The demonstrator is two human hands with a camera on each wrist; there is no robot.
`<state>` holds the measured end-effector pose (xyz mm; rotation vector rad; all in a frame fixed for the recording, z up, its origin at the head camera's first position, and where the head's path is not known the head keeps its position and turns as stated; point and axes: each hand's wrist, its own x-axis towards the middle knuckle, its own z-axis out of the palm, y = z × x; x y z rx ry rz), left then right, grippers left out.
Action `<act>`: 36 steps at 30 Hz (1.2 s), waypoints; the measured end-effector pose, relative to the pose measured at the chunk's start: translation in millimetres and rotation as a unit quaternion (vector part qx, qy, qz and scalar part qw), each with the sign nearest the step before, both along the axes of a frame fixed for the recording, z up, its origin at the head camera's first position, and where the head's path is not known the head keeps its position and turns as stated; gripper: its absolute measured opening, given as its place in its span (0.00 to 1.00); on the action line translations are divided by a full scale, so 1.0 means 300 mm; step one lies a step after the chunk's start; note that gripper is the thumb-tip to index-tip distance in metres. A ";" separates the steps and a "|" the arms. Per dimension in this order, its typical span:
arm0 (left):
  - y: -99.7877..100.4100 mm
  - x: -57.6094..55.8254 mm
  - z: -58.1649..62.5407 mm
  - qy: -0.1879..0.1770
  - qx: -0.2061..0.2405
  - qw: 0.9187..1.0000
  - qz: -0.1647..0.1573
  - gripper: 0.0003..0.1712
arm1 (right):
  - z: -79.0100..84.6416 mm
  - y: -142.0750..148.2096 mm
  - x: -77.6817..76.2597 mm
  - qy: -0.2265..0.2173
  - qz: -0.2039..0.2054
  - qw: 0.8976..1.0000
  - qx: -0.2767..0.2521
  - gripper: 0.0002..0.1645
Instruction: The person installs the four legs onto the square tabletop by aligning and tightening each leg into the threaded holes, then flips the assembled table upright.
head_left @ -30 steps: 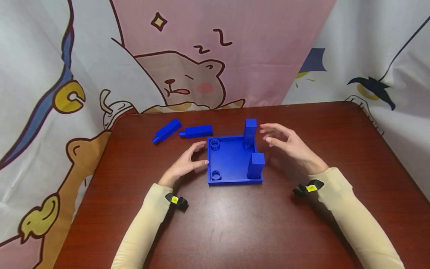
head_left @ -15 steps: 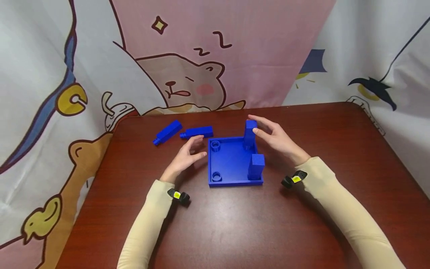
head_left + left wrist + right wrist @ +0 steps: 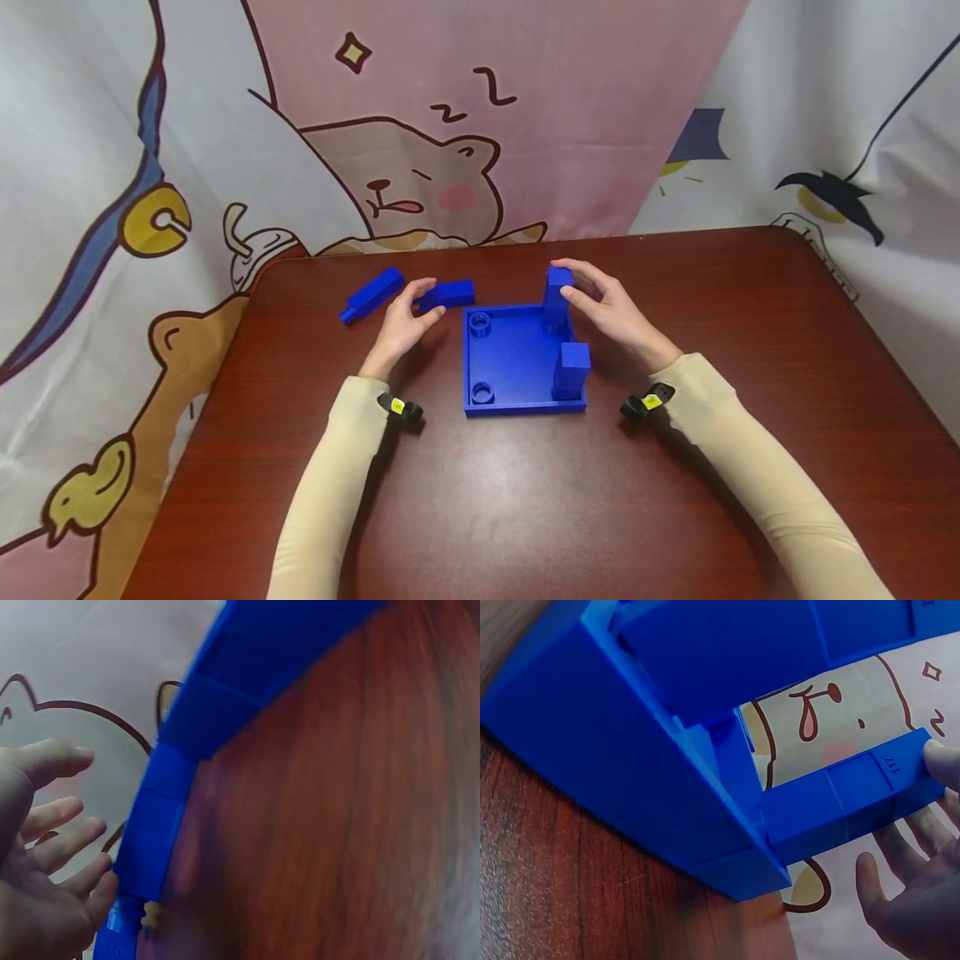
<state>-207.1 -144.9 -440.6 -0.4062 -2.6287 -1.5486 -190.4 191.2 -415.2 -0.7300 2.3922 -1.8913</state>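
Note:
My right hand (image 3: 615, 317) pinches the top of an upright blue square post (image 3: 555, 307) at the far right corner of the blue square tray (image 3: 513, 362). In the right wrist view, the thumb presses one face of this post (image 3: 832, 799) while some fingers lie behind it. My left hand (image 3: 399, 332) reaches over the narrow end of a blue post (image 3: 452, 294) lying behind the tray, its thumb and fingers apart. The left wrist view has this hand (image 3: 52, 855) with fingers spread and nothing between them.
Another upright post (image 3: 572, 371) occupies the tray's near right corner. Round sockets (image 3: 480, 325) mark the two left corners. A second loose post (image 3: 372, 295) lies slanted on the brown table (image 3: 480, 508), left of my left hand. A printed curtain (image 3: 585, 125) hangs behind.
My right hand has come in from the right and taken hold of the far right post. My left hand has left the tray's side and moved back and left to the lying post.

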 end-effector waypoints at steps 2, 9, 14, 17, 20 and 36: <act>0.000 -0.013 -0.007 0.017 -0.019 1.000 0.011 0.27 | -0.001 0.000 0.001 -0.001 -0.002 1.000 -0.001 0.27; 0.027 -0.055 -0.007 0.061 -0.035 0.997 0.030 0.23 | 0.005 -0.005 0.003 -0.003 -0.005 1.000 -0.009 0.26; 0.044 -0.083 -0.018 0.022 -0.084 0.996 0.020 0.24 | 0.058 -0.023 0.039 -0.004 -0.004 1.000 0.000 0.26; 0.050 -0.093 -0.024 -0.006 -0.136 0.991 0.003 0.27 | 0.082 -0.030 0.057 -0.005 -0.004 1.000 0.008 0.26; 0.056 -0.099 -0.023 -0.015 -0.176 0.984 -0.024 0.29 | 0.092 -0.031 0.064 -0.008 -0.006 1.000 0.007 0.26; 0.035 -0.105 -0.022 -0.022 -0.218 0.975 -0.024 0.25 | 0.070 -0.029 0.055 -0.008 -0.006 1.000 -0.010 0.26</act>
